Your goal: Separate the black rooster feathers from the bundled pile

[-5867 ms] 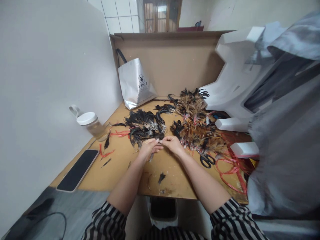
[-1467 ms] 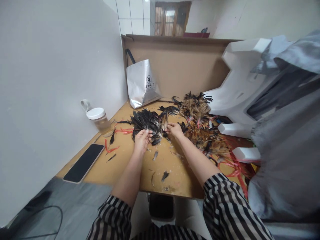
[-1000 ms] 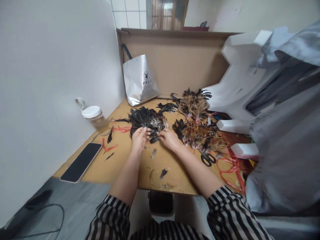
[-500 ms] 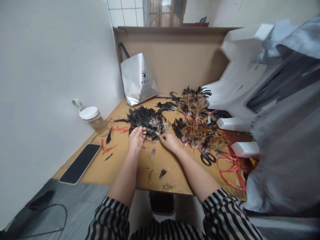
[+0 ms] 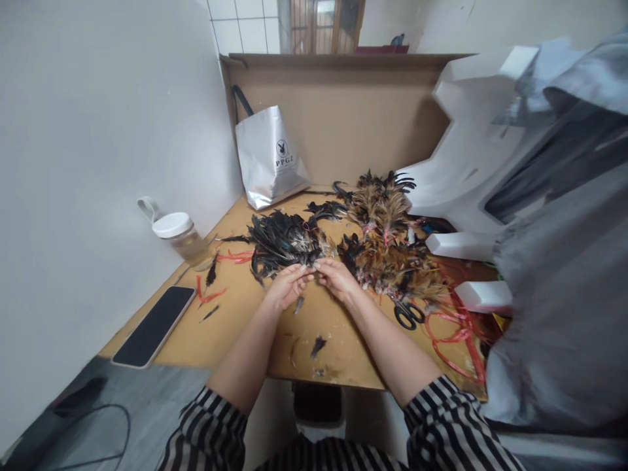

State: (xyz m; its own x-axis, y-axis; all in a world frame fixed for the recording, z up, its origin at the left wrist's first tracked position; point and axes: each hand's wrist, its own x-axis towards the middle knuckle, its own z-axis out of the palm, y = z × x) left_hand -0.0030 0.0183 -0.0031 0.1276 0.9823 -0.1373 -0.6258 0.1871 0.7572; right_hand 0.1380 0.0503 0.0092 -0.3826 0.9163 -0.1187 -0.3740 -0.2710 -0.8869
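Dark, glossy feathers lie in a pile on the brown table. At the pile's near edge my left hand and my right hand meet, fingertips almost touching. Both are closed in a pinch; whatever they hold is too small to make out. To the right of my right hand lies a bundle of brown and black feathers, with another brown bundle behind it. Black-handled scissors rest beside the nearer bundle.
A phone and a lidded jar are at the left. A silver bag leans against the cardboard at the back. Red ribbon, white foam pieces and grey cloth occupy the right side.
My left hand has moved right and toward me, off the dark feathers, to meet my right hand. My right hand has shifted only slightly.
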